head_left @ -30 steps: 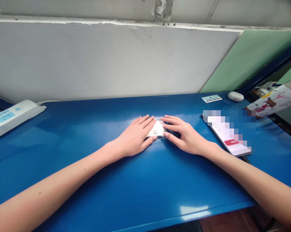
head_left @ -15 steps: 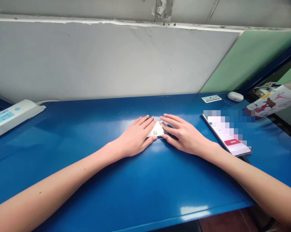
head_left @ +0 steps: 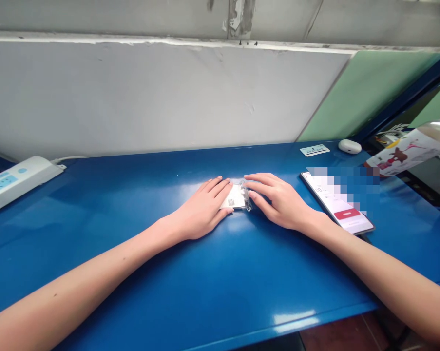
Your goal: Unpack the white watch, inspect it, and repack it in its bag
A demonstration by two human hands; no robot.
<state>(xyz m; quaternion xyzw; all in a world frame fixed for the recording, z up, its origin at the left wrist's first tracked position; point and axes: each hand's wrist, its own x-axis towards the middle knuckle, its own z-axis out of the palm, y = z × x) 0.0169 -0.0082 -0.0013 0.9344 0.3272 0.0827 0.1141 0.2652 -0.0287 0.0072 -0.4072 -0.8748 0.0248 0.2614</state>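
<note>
A glossy blue worktop (head_left: 220, 292) runs along a grey wall. At its middle a small white packet (head_left: 236, 199) in clear wrap lies flat, its long axis roughly left to right, between the two hands and equally near both. The left hand (head_left: 201, 212) is spread flat, fingertips resting on the packet's left end. The right hand (head_left: 278, 200) is spread likewise on its right end. Neither hand grips it.

The right hand (head_left: 280, 202) has slid a little toward 3 o'clock, so more of the white packet (head_left: 235, 199) shows.
</note>
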